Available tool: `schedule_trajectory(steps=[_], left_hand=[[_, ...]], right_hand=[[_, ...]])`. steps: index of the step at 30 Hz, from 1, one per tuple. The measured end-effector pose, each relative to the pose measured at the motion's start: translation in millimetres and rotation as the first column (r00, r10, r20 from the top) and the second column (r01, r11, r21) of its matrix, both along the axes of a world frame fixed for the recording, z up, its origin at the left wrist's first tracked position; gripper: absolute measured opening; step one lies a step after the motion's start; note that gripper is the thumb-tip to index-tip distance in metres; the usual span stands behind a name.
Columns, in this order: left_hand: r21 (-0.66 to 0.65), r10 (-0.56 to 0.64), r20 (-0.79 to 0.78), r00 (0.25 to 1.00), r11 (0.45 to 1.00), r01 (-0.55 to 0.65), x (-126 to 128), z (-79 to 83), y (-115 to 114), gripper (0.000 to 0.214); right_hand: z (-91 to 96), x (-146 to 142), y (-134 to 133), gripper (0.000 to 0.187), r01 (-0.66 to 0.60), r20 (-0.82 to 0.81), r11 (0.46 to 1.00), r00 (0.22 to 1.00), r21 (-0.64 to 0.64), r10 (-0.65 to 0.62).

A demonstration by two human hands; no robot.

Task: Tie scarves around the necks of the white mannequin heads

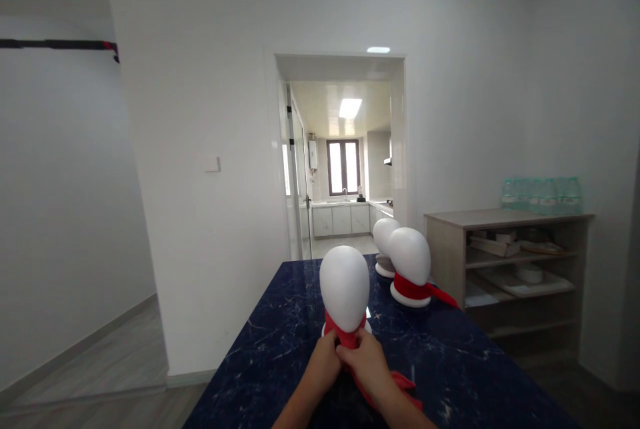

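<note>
A white mannequin head (344,286) stands upright on the dark blue marbled table, straight in front of me. Round its neck goes a red scarf (345,336), whose loose end trails over the table beside my right forearm. At the front of the neck, my left hand (326,356) is closed on the scarf. Close against it, my right hand (364,357) also grips the red cloth, thumb pointing inward. The fingertips of both hands are partly hidden by the hands themselves.
Behind to the right stand a second mannequin head (411,259) with a red scarf (413,288) and a third head (385,237) with a greyish band. Beyond the table (270,336), a shelf unit (445,249) carries water bottles (543,196). A doorway opens onto a kitchen.
</note>
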State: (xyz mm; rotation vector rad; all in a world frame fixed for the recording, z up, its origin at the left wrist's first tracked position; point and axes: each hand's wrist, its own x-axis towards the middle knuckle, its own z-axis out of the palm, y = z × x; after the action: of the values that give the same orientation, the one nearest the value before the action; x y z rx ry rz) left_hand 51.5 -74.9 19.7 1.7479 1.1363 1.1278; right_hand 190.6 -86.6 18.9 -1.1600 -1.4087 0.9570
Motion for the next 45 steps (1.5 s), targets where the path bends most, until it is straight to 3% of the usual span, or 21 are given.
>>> schedule_trajectory(steps=[2,5,8,13,18,22,26,29,33,38,45], left_hand=[[0.049,0.039,-0.014,0.999,0.998,-0.038,1.1,-1.1,1.1,0.032],[-0.009,0.075,-0.018,0.997,0.997,-0.075,1.1,-5.0,6.2,0.034],[-0.061,0.04,0.02,0.999,0.997,-0.039,-2.1,-11.1,13.0,0.033],[-0.121,0.021,0.191,0.981,0.993,0.002,-6.9,-15.7,15.7,0.028],[-0.18,-0.005,0.426,0.905,0.98,0.09,-3.6,-13.5,9.9,0.039],[-0.251,0.103,0.53,0.841,0.967,0.039,-4.6,-14.4,9.0,0.038],[-0.323,0.153,0.513,0.844,0.946,0.025,-8.7,-10.2,8.6,0.042],[-0.314,0.103,0.475,0.874,0.948,0.059,-9.2,-3.7,8.5,0.047],[-0.319,0.047,0.396,0.917,0.943,0.089,-7.1,0.5,13.4,0.053],[-0.342,0.077,0.326,0.942,0.939,0.041,-7.0,2.2,22.6,0.056],[-0.308,-0.039,0.288,0.957,0.942,0.131,-15.3,13.5,30.1,0.065]], right_hand=[[1.2,-3.1,4.2,0.03,0.068,0.054,0.998,0.996,-0.019,-0.067],[3.4,-3.5,8.9,0.028,0.133,0.103,0.991,0.986,-0.025,-0.13],[2.6,0.3,10.7,0.036,0.142,0.121,0.989,0.982,0.029,-0.144],[-3.0,9.9,11.0,0.053,0.12,0.169,0.992,0.978,0.039,-0.125],[1.1,13.5,10.3,0.055,0.113,0.228,0.992,0.966,0.049,-0.121],[6.8,10.9,3.4,0.07,0.165,0.408,0.983,0.894,0.078,-0.183],[7.9,8.5,-5.7,0.08,0.189,0.581,0.972,0.78,0.137,-0.233],[7.6,9.5,-7.2,0.064,0.188,0.647,0.972,0.726,0.14,-0.234],[6.4,12.5,-2.4,0.043,0.167,0.642,0.976,0.735,0.139,-0.217],[1.9,11.7,2.8,0.044,0.142,0.601,0.979,0.773,0.145,-0.202],[-2.2,9.1,2.6,0.036,0.139,0.611,0.969,0.756,0.205,-0.238]])
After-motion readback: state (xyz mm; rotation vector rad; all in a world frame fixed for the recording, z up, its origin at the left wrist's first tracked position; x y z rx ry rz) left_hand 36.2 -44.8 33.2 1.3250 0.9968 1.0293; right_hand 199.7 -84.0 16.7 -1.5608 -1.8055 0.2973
